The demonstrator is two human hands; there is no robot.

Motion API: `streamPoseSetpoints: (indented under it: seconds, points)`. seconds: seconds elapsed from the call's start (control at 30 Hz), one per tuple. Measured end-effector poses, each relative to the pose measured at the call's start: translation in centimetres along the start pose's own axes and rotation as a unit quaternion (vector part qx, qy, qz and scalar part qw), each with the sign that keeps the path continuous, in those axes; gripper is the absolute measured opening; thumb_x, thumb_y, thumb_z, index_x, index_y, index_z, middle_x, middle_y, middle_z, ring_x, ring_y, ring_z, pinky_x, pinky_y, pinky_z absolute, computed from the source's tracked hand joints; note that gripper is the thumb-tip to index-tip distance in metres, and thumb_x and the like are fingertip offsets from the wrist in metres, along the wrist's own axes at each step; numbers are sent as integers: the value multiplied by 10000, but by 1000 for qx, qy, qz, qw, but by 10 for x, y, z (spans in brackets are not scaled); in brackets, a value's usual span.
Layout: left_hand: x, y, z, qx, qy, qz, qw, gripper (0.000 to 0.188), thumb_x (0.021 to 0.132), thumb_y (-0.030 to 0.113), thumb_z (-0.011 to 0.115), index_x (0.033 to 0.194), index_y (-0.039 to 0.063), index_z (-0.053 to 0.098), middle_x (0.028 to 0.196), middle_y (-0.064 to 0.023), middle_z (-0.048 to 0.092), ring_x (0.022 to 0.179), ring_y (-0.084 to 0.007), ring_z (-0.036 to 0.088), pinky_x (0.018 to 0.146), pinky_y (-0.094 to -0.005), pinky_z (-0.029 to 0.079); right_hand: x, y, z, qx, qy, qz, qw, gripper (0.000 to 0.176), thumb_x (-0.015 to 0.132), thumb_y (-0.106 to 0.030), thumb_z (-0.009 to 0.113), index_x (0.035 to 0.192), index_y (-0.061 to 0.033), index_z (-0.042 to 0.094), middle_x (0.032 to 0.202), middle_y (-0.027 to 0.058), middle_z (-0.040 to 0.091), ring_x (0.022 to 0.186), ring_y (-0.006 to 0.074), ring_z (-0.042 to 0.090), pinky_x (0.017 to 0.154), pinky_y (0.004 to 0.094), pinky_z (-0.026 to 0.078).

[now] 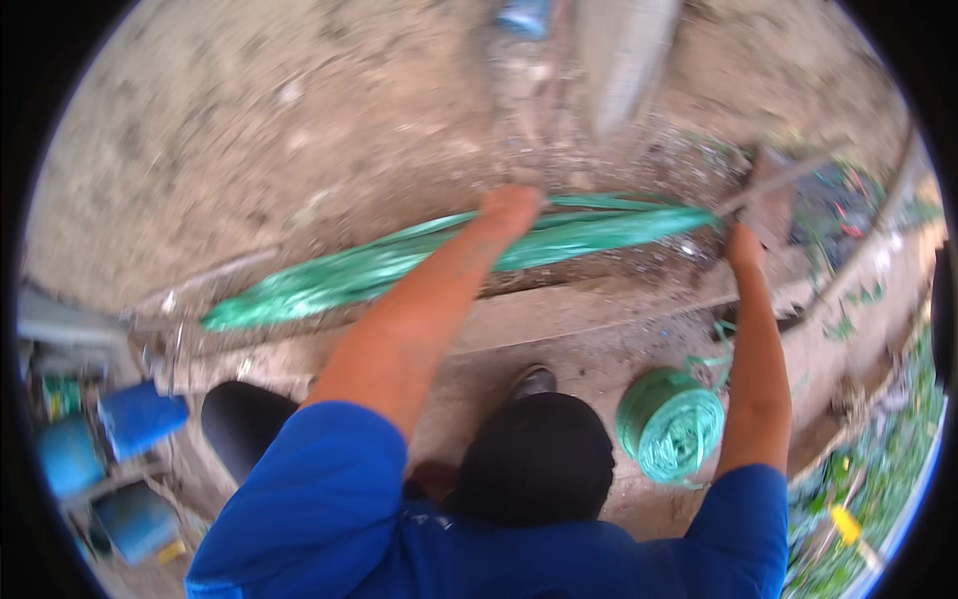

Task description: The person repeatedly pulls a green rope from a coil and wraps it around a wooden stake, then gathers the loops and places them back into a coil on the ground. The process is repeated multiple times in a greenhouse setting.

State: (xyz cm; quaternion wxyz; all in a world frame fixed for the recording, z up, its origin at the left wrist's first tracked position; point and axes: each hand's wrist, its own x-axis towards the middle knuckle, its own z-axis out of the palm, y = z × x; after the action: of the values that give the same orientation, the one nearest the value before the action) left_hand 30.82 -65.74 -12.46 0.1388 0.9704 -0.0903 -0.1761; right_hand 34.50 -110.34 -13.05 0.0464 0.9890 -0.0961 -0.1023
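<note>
A long bundle of green plastic twine stretches across in front of me, gathered narrow at both ends. My left hand is over its upper side, seemingly closed on a loose strand that shows on both sides of the blurred hand. At the bundle's right end is my right hand; its fingers are hidden, so its grip is unclear. Below, between my knee and right forearm, sits a roll of green twine. A loose length rises from the roll towards my right forearm.
A wooden plank lies below the bundle, with dirt ground beyond. A pale post stands ahead. To the right, a thin pole slants past debris. Blue containers are at left; green plants grow at lower right.
</note>
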Motion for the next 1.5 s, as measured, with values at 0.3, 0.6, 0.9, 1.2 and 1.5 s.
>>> streamPoseSetpoints:
  seconds: [0.3, 0.6, 0.9, 1.2, 1.5]
  points:
    - [-69, 67, -34, -49, 278, 96, 954, 209, 751, 88, 550, 948, 22, 575, 984, -132, 547, 1050, -301, 499, 873, -400, 427, -156, -12, 4, -18, 137, -16, 990, 246, 961, -261, 326, 1179, -157, 376, 723, 195, 634, 653, 390, 615, 533, 515, 453]
    - [-149, 145, 43, -85, -132, 502, 850, 203, 812, 178, 527, 1003, 117, 560, 1031, -121, 571, 870, -309, 606, 665, -426, 491, -350, -105, 24, 691, -155, 41, 705, 138, 843, -70, 516, 956, 8, 520, 744, 42, 558, 658, 91, 499, 551, 256, 409]
    - [-181, 131, 46, 138, 138, 542, 817, 210, 741, 274, 561, 862, 126, 649, 1104, -74, 538, 1156, -250, 420, 856, -448, 403, -365, -108, 13, 324, -66, -231, 915, 156, 845, -173, 502, 840, -22, 545, 772, 243, 593, 744, 429, 561, 640, 458, 440]
    - [-186, 107, 41, 61, -23, 441, 895, 172, 810, 263, 583, 798, 103, 647, 1002, -93, 576, 1074, -264, 468, 912, -411, 373, -322, 13, 55, 87, 46, -83, 992, 136, 790, -105, 489, 871, -96, 598, 801, 178, 637, 760, 359, 623, 649, 460, 496]
    - [-207, 35, 34, -22, 41, 380, 924, 204, 803, 261, 584, 791, 58, 599, 870, -104, 596, 932, -287, 508, 850, -398, 406, -369, 208, -67, 581, 281, 304, 701, 214, 824, -23, 480, 963, -24, 643, 716, 68, 582, 527, 150, 542, 431, 234, 426]
